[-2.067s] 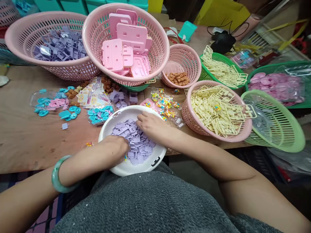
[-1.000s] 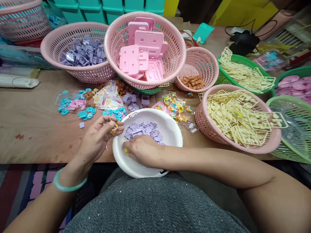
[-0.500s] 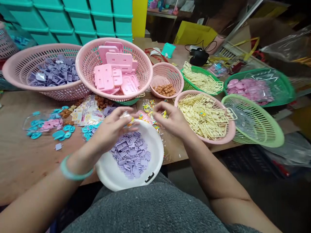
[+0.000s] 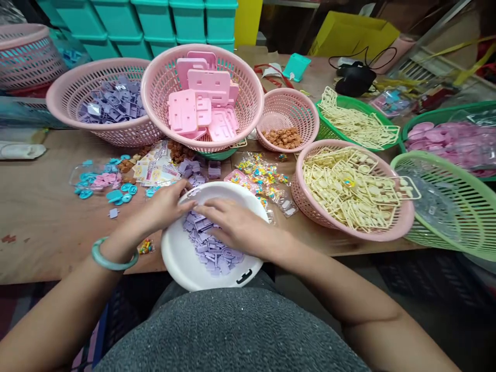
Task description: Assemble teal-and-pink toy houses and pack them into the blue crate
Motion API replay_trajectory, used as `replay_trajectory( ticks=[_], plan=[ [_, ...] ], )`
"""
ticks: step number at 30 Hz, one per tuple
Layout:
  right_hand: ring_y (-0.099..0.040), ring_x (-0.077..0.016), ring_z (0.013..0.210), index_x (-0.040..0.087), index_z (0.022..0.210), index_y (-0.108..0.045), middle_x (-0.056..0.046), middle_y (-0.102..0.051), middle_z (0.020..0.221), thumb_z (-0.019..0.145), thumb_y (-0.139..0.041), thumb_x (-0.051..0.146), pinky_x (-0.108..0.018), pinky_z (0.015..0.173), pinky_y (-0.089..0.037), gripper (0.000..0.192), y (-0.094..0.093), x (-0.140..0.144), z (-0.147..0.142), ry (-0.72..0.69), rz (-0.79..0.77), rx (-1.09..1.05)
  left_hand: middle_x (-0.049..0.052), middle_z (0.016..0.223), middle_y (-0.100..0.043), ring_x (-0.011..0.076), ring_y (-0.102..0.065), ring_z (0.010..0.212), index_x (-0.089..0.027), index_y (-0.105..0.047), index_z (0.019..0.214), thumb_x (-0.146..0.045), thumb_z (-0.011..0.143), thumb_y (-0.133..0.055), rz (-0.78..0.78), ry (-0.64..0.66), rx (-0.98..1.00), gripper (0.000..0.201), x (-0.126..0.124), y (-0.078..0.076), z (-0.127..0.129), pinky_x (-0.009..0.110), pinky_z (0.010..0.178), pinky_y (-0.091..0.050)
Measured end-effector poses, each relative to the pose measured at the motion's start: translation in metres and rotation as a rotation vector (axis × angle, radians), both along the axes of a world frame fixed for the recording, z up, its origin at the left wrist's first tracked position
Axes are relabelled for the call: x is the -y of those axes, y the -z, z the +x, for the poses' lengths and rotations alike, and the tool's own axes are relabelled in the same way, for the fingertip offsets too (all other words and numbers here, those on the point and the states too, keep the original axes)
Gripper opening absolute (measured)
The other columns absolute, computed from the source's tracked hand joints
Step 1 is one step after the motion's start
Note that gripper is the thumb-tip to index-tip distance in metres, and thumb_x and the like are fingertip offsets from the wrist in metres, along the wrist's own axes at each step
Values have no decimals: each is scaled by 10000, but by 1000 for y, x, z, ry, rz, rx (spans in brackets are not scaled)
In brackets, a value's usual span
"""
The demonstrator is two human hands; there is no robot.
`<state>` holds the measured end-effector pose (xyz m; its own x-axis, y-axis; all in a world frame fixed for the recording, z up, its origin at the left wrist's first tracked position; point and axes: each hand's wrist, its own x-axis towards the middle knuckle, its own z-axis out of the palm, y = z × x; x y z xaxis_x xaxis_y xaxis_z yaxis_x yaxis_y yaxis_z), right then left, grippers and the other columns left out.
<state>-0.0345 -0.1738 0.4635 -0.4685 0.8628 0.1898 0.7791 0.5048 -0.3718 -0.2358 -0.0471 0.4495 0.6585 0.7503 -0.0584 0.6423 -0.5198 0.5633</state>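
Observation:
A white basin [image 4: 176, 263] of small lilac plastic pieces [image 4: 217, 261] is on my lap at the table's edge. My left hand [image 4: 168, 204], a pale green bangle [image 4: 101, 258] on its wrist, is closed at the basin's upper left rim, thumb inside and fingers partly hidden. Over the lilac pieces reaches my right hand [image 4: 234, 222], fingers stretched towards the left hand; its thumb is out of sight. Beyond the basin lie several small clear bags of colourful bits [image 4: 263, 178]. One such bag [image 4: 146, 247] is beside my left forearm.
Pink baskets hold purple parts [image 4: 114, 103], pink panels [image 4: 209, 85], brown pieces [image 4: 282, 138] and cream frames [image 4: 349, 191]. A light green basket [image 4: 457, 201] stands at the right. Turquoise pieces [image 4: 124, 194] and printed cards [image 4: 155, 168] lie left. Turquoise boxes [image 4: 155, 20] are stacked behind.
My hands have come down from above the basin's far rim, the right one moving left over the lilac pieces. A small bag now shows left of the basin. The view has shifted.

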Motion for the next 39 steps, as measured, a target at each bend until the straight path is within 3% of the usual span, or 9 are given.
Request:
replay_trajectory(
  ticks=[4, 11, 16, 19, 23, 26, 30, 35, 39],
  plan=[
    [-611, -233, 898, 164, 957, -676, -95, -660, 962, 928, -504, 91, -398, 827, -527, 189, 6, -14, -10, -62, -176, 194, 76, 993, -689, 225, -647, 861, -186, -613, 1105, -296, 884, -654, 213, -52, 173, 250, 11, 3, -11, 353, 765, -507],
    [-612, -172, 899, 198, 902, -616, -48, -623, 954, 899, -589, 263, -347, 836, -521, 70, -14, 0, 25, 284, -368, -628, 86, 1042, -685, 216, -653, 979, -163, -650, 1143, -292, 946, -664, 370, 79, 482, 236, 47, -6, -25, 360, 863, -533],
    [-656, -138, 729, 200, 917, -608, -14, -654, 872, 821, -697, 388, -329, 764, -565, 229, -10, -7, 5, 368, -835, -1131, 46, 1016, -718, 168, -670, 909, -210, -673, 1132, -277, 946, -651, -232, 143, 746, 199, 60, -5, 2, 300, 791, -551],
    [-683, -181, 826, 206, 978, -644, -59, -693, 950, 886, -632, 418, -364, 808, -573, 232, -13, -7, 2, 385, -602, -933, 0, 794, -657, 139, -604, 704, -209, -660, 932, -359, 940, -633, -546, 43, 800, 153, 55, -7, 2, 264, 631, -496],
    [-659, -330, 1087, 211, 1085, -715, -146, -719, 1108, 882, -609, 458, -524, 974, -517, 337, -8, 7, 32, 598, 0, -410, 31, 854, -633, 182, -592, 809, -216, -638, 883, -364, 947, -590, -290, -49, 698, 168, 58, -10, -15, 322, 738, -482],
    [-681, -402, 1119, 226, 1167, -742, -158, -753, 1143, 756, -692, 573, -545, 967, -551, 540, 13, 10, 59, 748, -213, -335, 49, 894, -649, 212, -595, 861, -230, -626, 875, -367, 926, -612, -197, -68, 601, 147, 62, 1, -19, 354, 798, -474],
    [-649, -385, 1241, 270, 1119, -791, -108, -745, 1244, 774, -598, 684, -497, 1093, -506, 572, 25, 11, 63, 658, -450, -503, 57, 883, -650, 211, -592, 827, -234, -617, 855, -366, 895, -640, -329, -113, 690, 140, 62, 10, -15, 343, 747, -476],
    [-715, -376, 1095, 257, 1226, -754, -95, -759, 1209, 758, -622, 661, -477, 914, -599, 632, -8, 15, 44, 707, -595, -713, 43, 837, -673, 189, -626, 803, -205, -673, 879, -381, 856, -698, -293, -194, 1000, 179, 30, -31, -32, 318, 751, -508],
    [-747, -337, 884, 224, 1300, -712, -109, -784, 1078, 792, -575, 610, -431, 718, -614, 652, -26, 11, 31, 732, -587, -751, 25, 824, -685, 175, -648, 765, -176, -625, 857, -322, 768, -740, -158, -400, 1091, 206, -54, -65, -49, 325, 768, -545]
  ],
)
